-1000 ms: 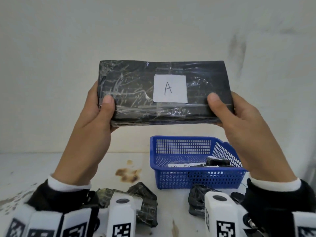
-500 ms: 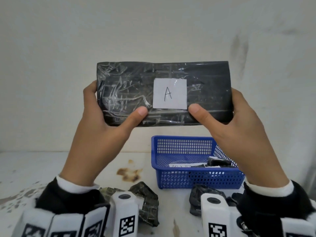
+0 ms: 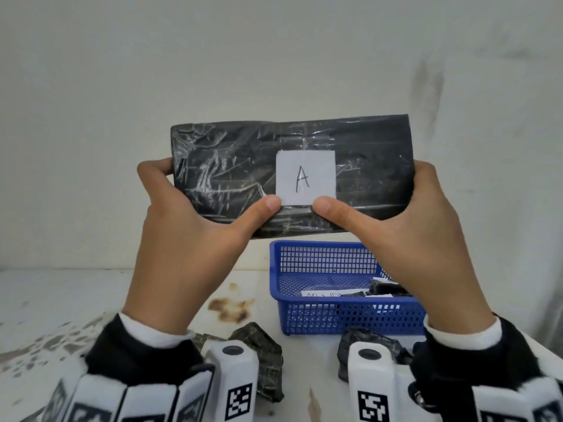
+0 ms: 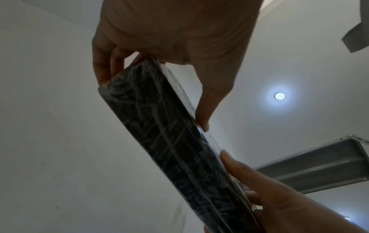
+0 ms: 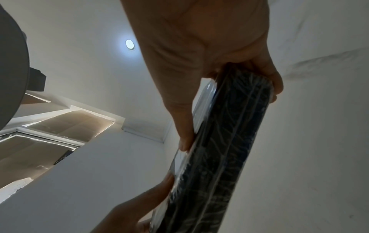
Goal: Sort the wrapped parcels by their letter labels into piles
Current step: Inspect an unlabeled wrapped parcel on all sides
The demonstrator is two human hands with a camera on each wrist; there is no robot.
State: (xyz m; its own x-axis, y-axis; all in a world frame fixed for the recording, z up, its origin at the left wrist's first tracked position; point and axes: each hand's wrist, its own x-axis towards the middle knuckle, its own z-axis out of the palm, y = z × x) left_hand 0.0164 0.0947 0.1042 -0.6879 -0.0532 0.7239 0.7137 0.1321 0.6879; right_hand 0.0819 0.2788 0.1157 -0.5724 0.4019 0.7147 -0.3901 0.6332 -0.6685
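Table (image 3: 76, 300), white w/ brown stain, lies well below the grip. Blue basket (image 3: 350, 318) sits on it, below and just right of the grip's middle, w/ dark wrapped items and white slips inside. Black wrapped parcel (image 3: 243, 166) is held up in the air in front of the wall, long side level, face toward the person. Left hand (image 3: 189, 239) clamps its left end: thumb on the front, fingers curled round the back. Right hand (image 3: 426, 239) clamps the right end the same way. Two more dark parcels (image 3: 262, 345) lie on the table below the wrists. White label (image 3: 305, 178) marked "A" sits on the parcel's front, just above both thumb tips.
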